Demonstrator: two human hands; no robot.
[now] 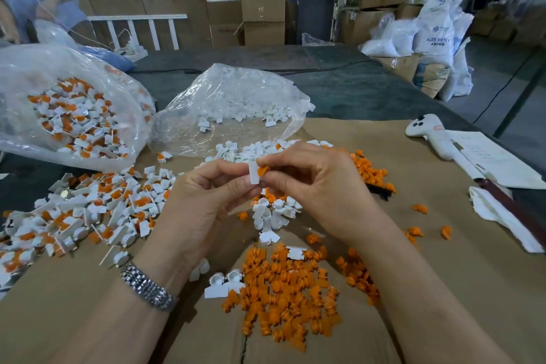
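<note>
Beside a clear plastic bag of assembled white-and-orange pieces [74,115] on the cardboard-covered bench [32,322], our left grip [206,198] is clamped on a small white plastic tag [254,174], raised above the bench at centre frame. Our right grip [319,183] pinches a small orange plastic plug [262,170] against the tag's top edge, above a heap of loose orange plugs [283,295].

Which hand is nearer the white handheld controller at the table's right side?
Right. The right hand sits left of the white handheld controller and nearer the camera; the left hand is farther left, beyond it.
</note>
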